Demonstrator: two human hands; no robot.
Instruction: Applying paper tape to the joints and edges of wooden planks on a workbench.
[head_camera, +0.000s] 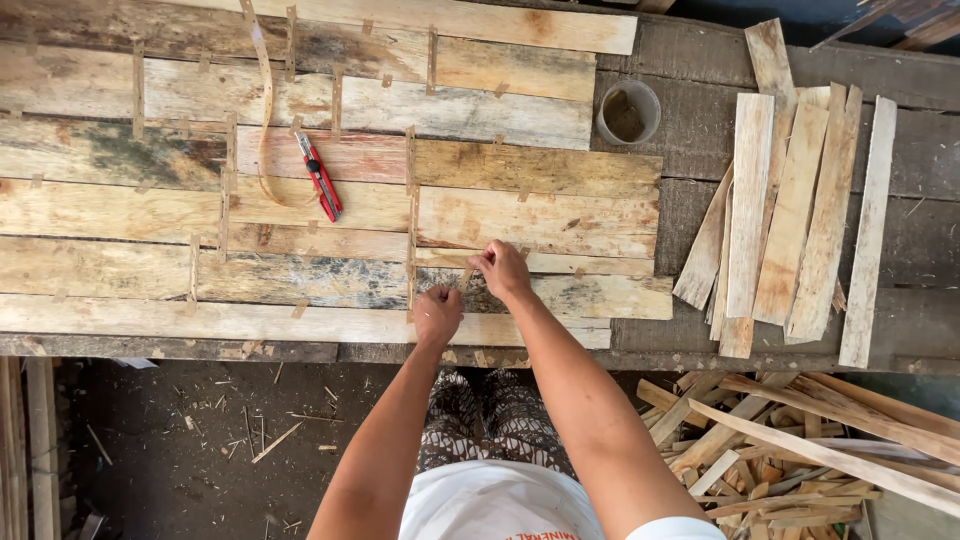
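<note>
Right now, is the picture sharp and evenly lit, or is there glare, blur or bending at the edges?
Head view: soft, even daylight, no glare; the planks, the red cutter and both hands, left and right, look sharp; the floor under the bench lies darker; long board edges bow slightly toward the frame borders, a wide-lens effect.

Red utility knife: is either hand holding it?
No. The red utility knife lies on the wooden planks, apart from both hands.

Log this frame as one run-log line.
left hand: fist on plank panel | right hand: pinching thin strip | red utility knife: lying idle
</note>
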